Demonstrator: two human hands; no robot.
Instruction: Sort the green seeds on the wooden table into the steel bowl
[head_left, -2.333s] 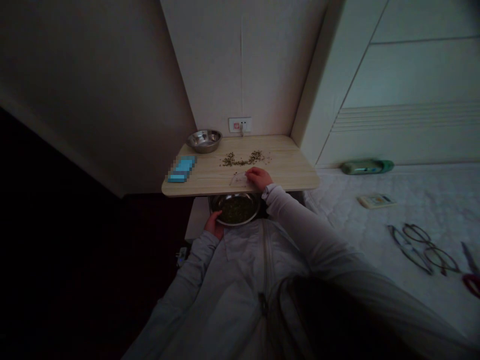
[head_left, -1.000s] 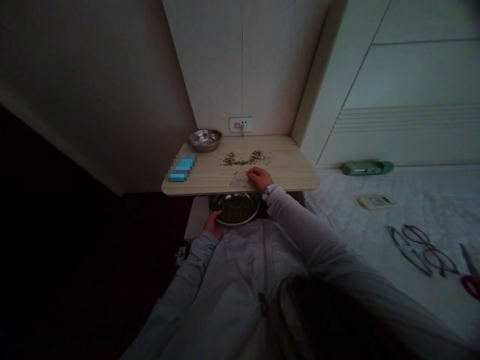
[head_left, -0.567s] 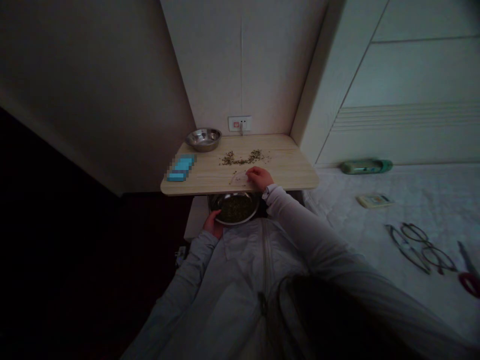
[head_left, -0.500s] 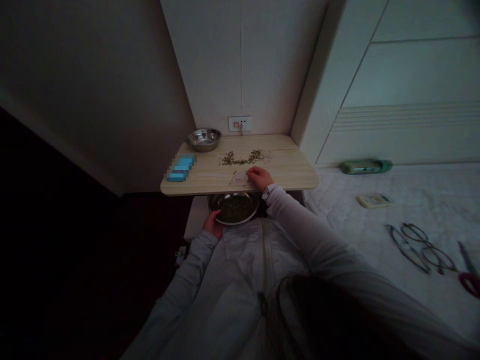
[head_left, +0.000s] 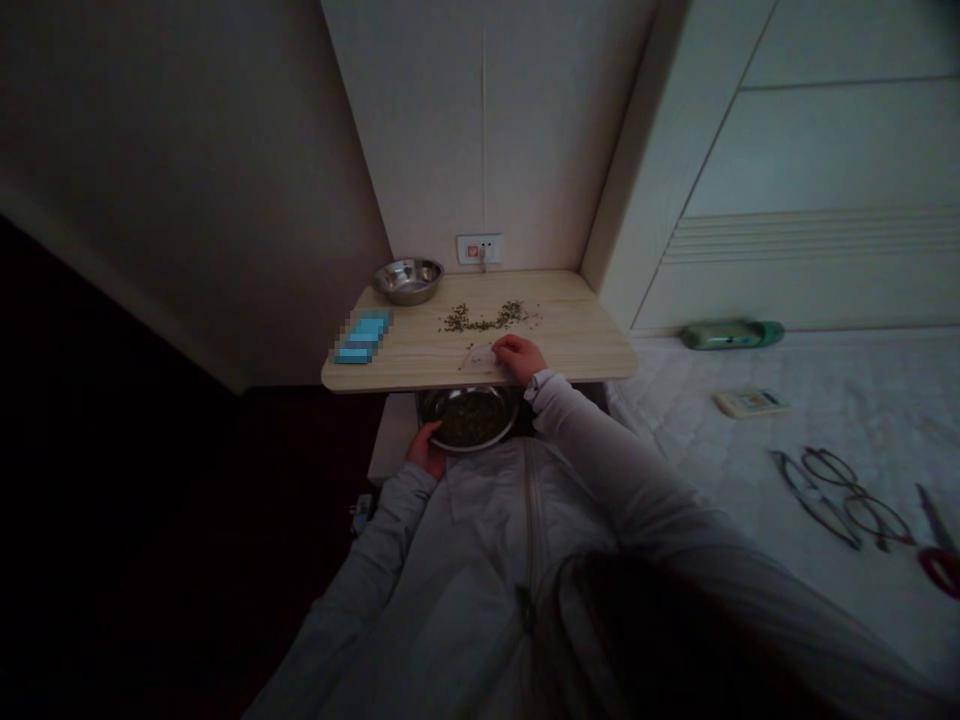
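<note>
My left hand [head_left: 426,451] is closed on the rim of a steel bowl [head_left: 471,417] of small green seeds, held below the near edge of a small wooden table [head_left: 570,340]. My right hand [head_left: 517,356] rests on the table near that edge, fingers curled against a small pale flat thing [head_left: 475,357] that I cannot make out. A loose line of green seeds [head_left: 486,319] lies on the table beyond my right hand.
An empty steel bowl [head_left: 408,280] stands at the table's back left, a blue thing [head_left: 363,336] at its left edge. A wall socket [head_left: 480,249] is behind. On the bed to the right lie a green bottle [head_left: 731,334], a small card [head_left: 751,403], glasses [head_left: 844,495] and red-handled scissors [head_left: 941,560].
</note>
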